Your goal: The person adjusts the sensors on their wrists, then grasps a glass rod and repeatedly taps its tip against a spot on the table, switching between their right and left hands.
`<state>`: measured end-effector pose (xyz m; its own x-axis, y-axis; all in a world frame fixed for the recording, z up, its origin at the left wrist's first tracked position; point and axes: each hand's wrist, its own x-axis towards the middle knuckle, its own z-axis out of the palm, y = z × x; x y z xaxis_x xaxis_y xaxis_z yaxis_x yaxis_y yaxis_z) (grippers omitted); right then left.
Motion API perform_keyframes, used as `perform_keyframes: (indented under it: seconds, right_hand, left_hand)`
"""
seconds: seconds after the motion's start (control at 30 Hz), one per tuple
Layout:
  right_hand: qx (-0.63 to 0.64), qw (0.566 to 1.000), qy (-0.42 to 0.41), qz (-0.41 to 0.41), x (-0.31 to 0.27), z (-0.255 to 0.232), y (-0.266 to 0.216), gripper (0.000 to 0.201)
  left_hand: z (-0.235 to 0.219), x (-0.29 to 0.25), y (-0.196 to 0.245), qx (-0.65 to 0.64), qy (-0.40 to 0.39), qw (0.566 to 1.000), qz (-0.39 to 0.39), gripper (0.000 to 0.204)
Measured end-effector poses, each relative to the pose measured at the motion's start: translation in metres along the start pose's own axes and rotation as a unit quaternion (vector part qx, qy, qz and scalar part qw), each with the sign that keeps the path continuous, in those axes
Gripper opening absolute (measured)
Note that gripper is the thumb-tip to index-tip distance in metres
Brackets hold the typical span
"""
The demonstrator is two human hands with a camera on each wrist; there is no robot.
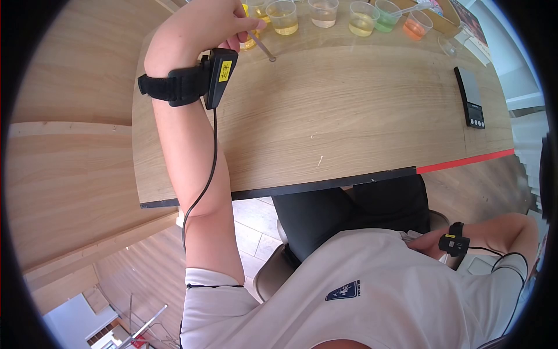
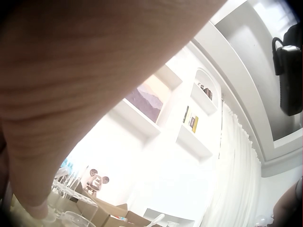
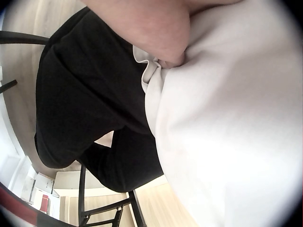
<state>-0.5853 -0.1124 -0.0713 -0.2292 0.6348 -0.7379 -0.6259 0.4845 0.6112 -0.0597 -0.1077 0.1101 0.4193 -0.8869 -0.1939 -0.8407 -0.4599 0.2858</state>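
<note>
At the table's far left, my left hand [image 1: 218, 23] pinches a thin grey rod [image 1: 264, 49] between thumb and fingers. The rod slants down to the right, its small rounded end low over the tabletop. A cup of bright yellow liquid [image 1: 250, 42] is right by the fingers, partly covered by them. Beside it stands a clear cup of pale yellow liquid [image 1: 283, 22]. In the left wrist view the hand [image 2: 61, 94] fills the upper left, and the rod is hidden. My right hand [image 3: 151, 28] rests at the gathered hem of the light shirt [image 3: 227, 109], its fingers mostly hidden.
More cups follow rightward: nearly colourless [image 1: 324, 16], pale yellow [image 1: 362, 24], green [image 1: 386, 21] with a white spoon [image 1: 411, 9] across it, and orange [image 1: 415, 30]. A black digital scale [image 1: 469, 96] lies near the right edge. Behind are a cardboard box [image 2: 116, 209] and white rack [image 2: 78, 195].
</note>
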Motion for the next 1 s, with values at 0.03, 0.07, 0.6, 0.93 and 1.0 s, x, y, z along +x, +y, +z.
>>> perform_keyframes:
  seconds: [0.03,0.07,0.6,0.93,1.0]
  right_hand:
    - [0.003,1.000,0.004,-0.001,-0.001,0.001,0.000,0.032]
    - [0.005,1.000,0.008,-0.002,-0.001,0.002,0.000,0.031]
    - [0.026,1.000,-0.012,0.000,0.010,-0.009,0.001,0.029]
    - [0.019,1.000,-0.018,-0.006,0.003,-0.003,0.001,0.032]
    - [0.019,1.000,-0.023,-0.007,0.004,-0.004,0.001,0.031]
  left_hand:
    - [-0.004,-0.004,0.004,0.000,0.000,1.000,0.000,0.035]
    - [-0.012,-0.013,0.015,-0.007,0.002,1.000,-0.003,0.029]
    - [-0.008,-0.014,0.029,0.041,0.043,0.998,0.014,0.044]
    - [-0.010,-0.015,0.027,0.035,0.027,0.999,0.020,0.039]
    - [-0.011,-0.016,0.029,0.038,0.017,0.999,0.015,0.035]
